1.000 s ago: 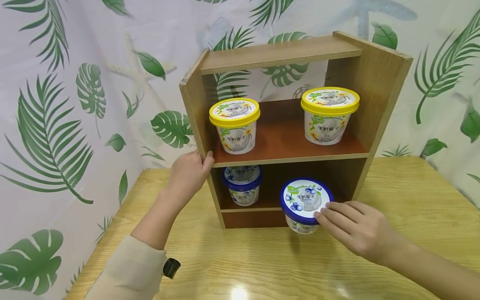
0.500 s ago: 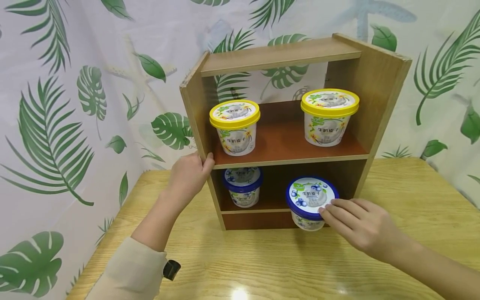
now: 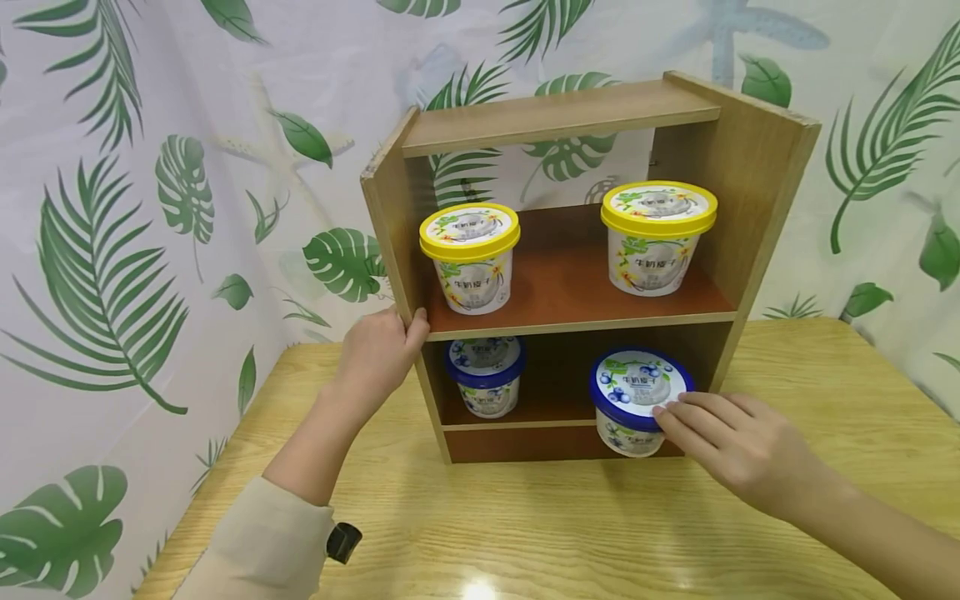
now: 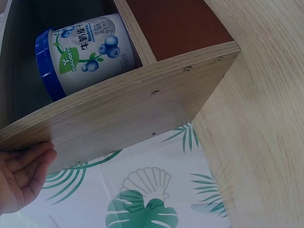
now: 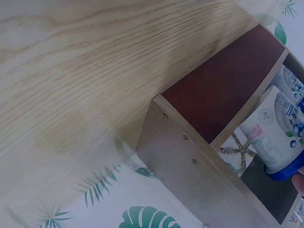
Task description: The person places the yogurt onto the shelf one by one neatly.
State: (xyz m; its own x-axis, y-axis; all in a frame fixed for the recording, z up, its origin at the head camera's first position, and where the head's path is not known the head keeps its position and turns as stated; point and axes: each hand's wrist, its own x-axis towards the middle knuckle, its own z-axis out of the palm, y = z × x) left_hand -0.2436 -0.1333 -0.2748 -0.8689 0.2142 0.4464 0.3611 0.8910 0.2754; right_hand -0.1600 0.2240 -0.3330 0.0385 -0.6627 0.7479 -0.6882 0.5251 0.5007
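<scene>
My right hand [image 3: 738,450] grips the lid edge of a white tub with a blue lid and blueberry print [image 3: 641,387]. That tub is tilted, its lid facing me, in front of the right side of the lower compartment. In the right wrist view, the tub [image 5: 278,135] is at the compartment opening, fingertips at the frame edge. My left hand [image 3: 378,358] holds the left side panel of the small wooden shelf [image 3: 585,320], thumb at its front edge. In the left wrist view its fingers [image 4: 35,161] lie against the panel's outer face.
A second blue-lidded tub [image 3: 486,375] stands at the left of the lower compartment. Two yellow-lidded tubs stand above, one left [image 3: 471,258] and one right [image 3: 658,237]. The shelf rests on a wooden table [image 3: 480,525] before a leaf-patterned backdrop [image 3: 247,208].
My right hand has carried the blue-lidded tub to the right and slightly up, closer to the shelf's right side. The left hand keeps its place on the panel.
</scene>
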